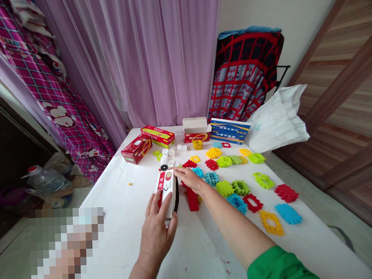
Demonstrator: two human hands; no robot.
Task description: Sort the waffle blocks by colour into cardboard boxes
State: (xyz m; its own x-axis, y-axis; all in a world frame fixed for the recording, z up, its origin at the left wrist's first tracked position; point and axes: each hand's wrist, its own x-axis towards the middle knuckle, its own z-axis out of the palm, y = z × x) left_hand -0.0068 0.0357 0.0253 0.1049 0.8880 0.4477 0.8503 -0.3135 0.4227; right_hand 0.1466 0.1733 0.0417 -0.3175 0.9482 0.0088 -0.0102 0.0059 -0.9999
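A white and red carton (167, 189) lies on the table in front of me, with a round red-and-green picture on its top. My left hand (156, 222) grips its near part, fingers over the top and left side, thumb at the right. My right hand (189, 179) has its fingertips on the far right edge of the carton. The carton's right side looks dark; I cannot tell whether it is open there. Just right of it is a red flat piece (192, 199), partly behind my right arm. A black round piece (164, 167) sits beyond the carton's far end.
Several colourful plastic pieces (226, 188) spread over the right of the white table (115, 223). White cubes (171, 153) lie at the back middle. Red boxes (136, 149), a blue box (230, 131) and a white bag (277, 120) stand along the back. A blurred patch covers the lower left.
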